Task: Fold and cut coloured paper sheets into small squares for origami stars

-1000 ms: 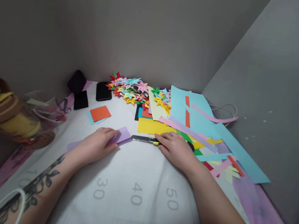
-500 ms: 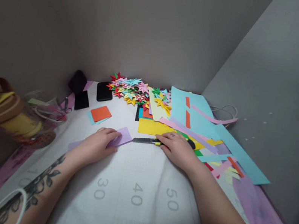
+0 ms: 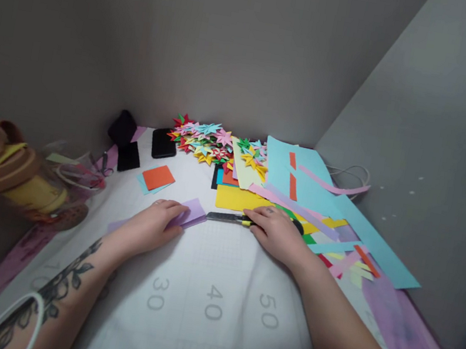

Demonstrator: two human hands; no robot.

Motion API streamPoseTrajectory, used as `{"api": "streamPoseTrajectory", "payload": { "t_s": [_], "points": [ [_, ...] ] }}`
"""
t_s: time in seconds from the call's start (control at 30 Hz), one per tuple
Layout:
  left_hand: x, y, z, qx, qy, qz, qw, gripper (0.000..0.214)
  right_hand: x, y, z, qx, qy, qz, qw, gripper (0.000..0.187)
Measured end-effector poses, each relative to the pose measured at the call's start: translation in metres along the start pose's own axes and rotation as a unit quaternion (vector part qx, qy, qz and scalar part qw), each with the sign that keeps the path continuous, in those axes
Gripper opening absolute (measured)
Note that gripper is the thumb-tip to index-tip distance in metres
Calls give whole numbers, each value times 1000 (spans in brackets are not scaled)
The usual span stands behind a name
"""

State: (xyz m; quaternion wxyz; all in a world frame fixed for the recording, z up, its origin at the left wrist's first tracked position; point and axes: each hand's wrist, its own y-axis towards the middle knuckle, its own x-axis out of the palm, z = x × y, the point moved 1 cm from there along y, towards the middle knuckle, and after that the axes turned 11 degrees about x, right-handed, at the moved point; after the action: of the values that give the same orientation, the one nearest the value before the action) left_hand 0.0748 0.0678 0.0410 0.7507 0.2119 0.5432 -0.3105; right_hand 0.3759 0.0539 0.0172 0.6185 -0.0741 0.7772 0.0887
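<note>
A folded strip of purple paper lies on the white numbered sheet, its layers slightly parted at the right end. My left hand grips it, thumb in front and fingers on top. In my right hand is a utility knife with a black and yellow handle, held low over the sheet. Its blade points left, the tip at the right edge of the purple paper. Part of the handle is hidden under my fingers.
Folded paper stars are heaped at the back beside a black phone. Orange squares lie left. Yellow paper, blue sheets and coloured strips cover the right. A cup stands far left.
The knife tip has shifted slightly at the paper's edge, and the purple layers now stand a little apart there. Both hands stay almost in place.
</note>
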Motion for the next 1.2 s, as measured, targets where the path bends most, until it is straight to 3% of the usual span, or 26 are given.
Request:
{"api": "streamPoseTrajectory", "payload": {
  "t_s": [0.8, 1.2],
  "points": [
    [-1, 0, 3, -10, 8, -12, 1000, 41, 2, 2, -20, -16, 27, -20, 999, 38],
    [-10, 0, -8, -43, -68, 21, 997, 40, 2, 1, -11, 8, 33, 8, 999, 39]
  ]
}}
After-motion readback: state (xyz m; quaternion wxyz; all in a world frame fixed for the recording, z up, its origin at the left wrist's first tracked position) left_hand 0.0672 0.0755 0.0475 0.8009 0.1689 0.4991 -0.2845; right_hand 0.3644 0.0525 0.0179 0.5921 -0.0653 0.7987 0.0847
